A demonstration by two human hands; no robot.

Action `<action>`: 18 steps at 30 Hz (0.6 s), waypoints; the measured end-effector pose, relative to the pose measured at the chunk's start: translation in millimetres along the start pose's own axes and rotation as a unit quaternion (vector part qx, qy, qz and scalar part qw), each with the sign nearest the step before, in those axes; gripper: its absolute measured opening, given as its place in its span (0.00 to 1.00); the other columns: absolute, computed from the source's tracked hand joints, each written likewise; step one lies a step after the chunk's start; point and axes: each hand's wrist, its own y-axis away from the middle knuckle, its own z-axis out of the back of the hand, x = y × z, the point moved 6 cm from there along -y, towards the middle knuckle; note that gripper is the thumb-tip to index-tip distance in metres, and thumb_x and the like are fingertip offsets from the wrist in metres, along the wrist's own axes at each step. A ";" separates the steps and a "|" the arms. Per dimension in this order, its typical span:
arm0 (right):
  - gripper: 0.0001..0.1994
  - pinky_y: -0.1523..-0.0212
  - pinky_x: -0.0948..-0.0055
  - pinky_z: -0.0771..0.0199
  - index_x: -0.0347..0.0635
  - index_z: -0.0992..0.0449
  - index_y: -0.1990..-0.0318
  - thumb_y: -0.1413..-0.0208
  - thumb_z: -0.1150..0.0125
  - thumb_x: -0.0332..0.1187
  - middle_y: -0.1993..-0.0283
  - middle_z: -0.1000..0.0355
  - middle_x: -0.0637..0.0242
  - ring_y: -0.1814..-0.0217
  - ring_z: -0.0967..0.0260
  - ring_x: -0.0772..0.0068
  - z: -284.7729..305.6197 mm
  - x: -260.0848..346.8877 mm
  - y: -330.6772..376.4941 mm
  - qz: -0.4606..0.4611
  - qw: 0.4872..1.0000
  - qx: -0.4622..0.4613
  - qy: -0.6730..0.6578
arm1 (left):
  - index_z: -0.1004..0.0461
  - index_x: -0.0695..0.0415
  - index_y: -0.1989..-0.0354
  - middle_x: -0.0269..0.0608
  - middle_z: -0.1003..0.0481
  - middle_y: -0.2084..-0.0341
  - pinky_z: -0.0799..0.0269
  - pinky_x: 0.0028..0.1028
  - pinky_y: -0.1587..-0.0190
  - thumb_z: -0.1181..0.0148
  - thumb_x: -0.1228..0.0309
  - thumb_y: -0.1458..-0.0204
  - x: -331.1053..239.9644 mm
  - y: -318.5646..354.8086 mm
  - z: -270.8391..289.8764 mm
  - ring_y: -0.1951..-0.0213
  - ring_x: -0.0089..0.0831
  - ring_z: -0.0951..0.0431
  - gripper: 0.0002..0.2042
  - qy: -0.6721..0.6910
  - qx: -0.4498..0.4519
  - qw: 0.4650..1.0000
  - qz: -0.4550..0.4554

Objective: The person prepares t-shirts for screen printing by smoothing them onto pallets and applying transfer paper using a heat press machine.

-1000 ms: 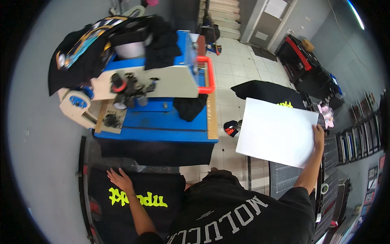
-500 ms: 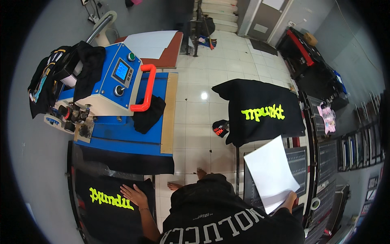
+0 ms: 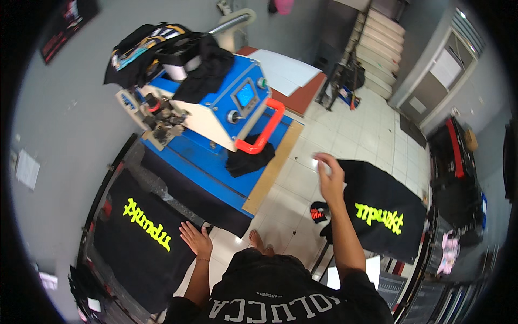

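My left hand [image 3: 197, 239] lies flat, fingers stretched, at the right edge of a black shirt [image 3: 137, 270] with neon-yellow lettering, spread on a platen at the lower left. My right hand [image 3: 330, 178] is raised between a blue heat press [image 3: 221, 108] and a second black shirt [image 3: 386, 186] with the same lettering. Its thumb and fingers are apart, and I see nothing in them. The press's red handle [image 3: 270, 129] is to the left of this hand. A white sheet [image 3: 372, 270] lies beneath my right forearm, partly hidden by it.
A dark cloth [image 3: 251, 157] lies on the press's blue base, and more garments [image 3: 202, 75] are piled on its top. A small black cloth with red print [image 3: 319, 212] is beside the right shirt. Dark screens [image 3: 391, 286] stand at the lower right. Stairs [image 3: 380, 46] rise at the back.
My right hand has let go of the white sheet and moved forward and left, toward the press. My left hand has slid to the shirt's edge. The view has turned left.
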 end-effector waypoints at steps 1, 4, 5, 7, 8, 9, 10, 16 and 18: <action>0.07 0.51 0.65 0.32 0.34 0.24 0.60 0.41 0.43 0.29 0.61 0.25 0.56 0.54 0.28 0.58 -34.4 36.4 -24.2 0.064 0.996 0.057 -0.024 | 0.53 0.67 0.31 0.56 0.56 0.29 0.66 0.48 0.29 0.55 0.53 0.38 0.8 2.9 1.7 0.28 0.52 0.60 0.34 0.004 -0.005 1.000 0.010; 0.07 0.56 0.64 0.33 0.36 0.24 0.68 0.43 0.42 0.31 0.67 0.26 0.57 0.61 0.29 0.58 -100.4 89.3 -72.9 0.247 0.955 0.150 0.068 | 0.50 0.65 0.31 0.54 0.54 0.30 0.65 0.47 0.29 0.52 0.55 0.40 -4.5 3.1 7.9 0.28 0.50 0.59 0.34 0.023 -0.023 0.998 0.045; 0.07 0.57 0.63 0.35 0.37 0.25 0.70 0.44 0.41 0.32 0.69 0.27 0.57 0.63 0.31 0.56 -112.4 99.5 -79.3 0.282 0.944 0.155 0.078 | 0.50 0.65 0.31 0.54 0.53 0.30 0.65 0.47 0.29 0.51 0.55 0.40 -6.5 0.9 9.2 0.28 0.50 0.59 0.34 0.031 -0.027 0.998 0.051; 0.09 0.61 0.60 0.38 0.37 0.26 0.73 0.47 0.39 0.33 0.72 0.30 0.57 0.68 0.35 0.53 -128.2 110.0 -90.0 0.352 0.917 0.164 0.093 | 0.49 0.64 0.32 0.53 0.52 0.30 0.65 0.48 0.29 0.50 0.55 0.41 -8.4 0.1 11.9 0.28 0.50 0.58 0.34 0.047 -0.033 0.996 0.069; 0.09 0.62 0.60 0.40 0.38 0.29 0.76 0.48 0.40 0.32 0.75 0.32 0.59 0.70 0.37 0.54 -132.8 112.1 -90.7 0.382 0.905 0.170 0.074 | 0.48 0.63 0.32 0.52 0.51 0.30 0.65 0.48 0.29 0.50 0.56 0.41 -10.9 -1.5 14.4 0.29 0.50 0.57 0.33 0.057 -0.039 0.995 0.071; 0.11 0.62 0.61 0.39 0.39 0.27 0.78 0.47 0.41 0.34 0.75 0.30 0.60 0.69 0.34 0.56 -140.0 103.3 -92.3 0.376 0.895 0.212 0.114 | 0.47 0.63 0.32 0.52 0.50 0.31 0.64 0.48 0.29 0.50 0.57 0.41 -11.3 -1.4 17.1 0.29 0.50 0.56 0.32 0.064 -0.041 0.994 0.075; 0.13 0.64 0.60 0.40 0.40 0.29 0.81 0.45 0.44 0.34 0.78 0.31 0.60 0.71 0.35 0.57 -143.4 99.0 -93.7 0.389 0.887 0.223 0.108 | 0.46 0.63 0.33 0.52 0.50 0.31 0.64 0.48 0.29 0.49 0.57 0.41 -12.1 -2.6 16.8 0.29 0.50 0.56 0.32 0.067 -0.046 0.994 0.071; 0.18 0.74 0.57 0.38 0.42 0.30 0.83 0.43 0.45 0.39 0.83 0.32 0.58 0.79 0.32 0.51 -162.9 102.0 -107.3 0.356 0.843 0.361 0.178 | 0.46 0.63 0.33 0.50 0.48 0.31 0.61 0.49 0.30 0.50 0.56 0.41 -12.3 -3.3 19.6 0.29 0.50 0.54 0.32 0.052 -0.061 0.989 0.125; 0.18 0.78 0.57 0.37 0.44 0.28 0.83 0.43 0.45 0.41 0.84 0.31 0.58 0.81 0.31 0.51 -168.0 98.1 -112.0 0.341 0.820 0.418 0.193 | 0.46 0.63 0.33 0.49 0.48 0.31 0.61 0.50 0.30 0.52 0.56 0.40 -17.7 -6.1 17.5 0.29 0.50 0.54 0.31 0.041 -0.071 0.985 0.154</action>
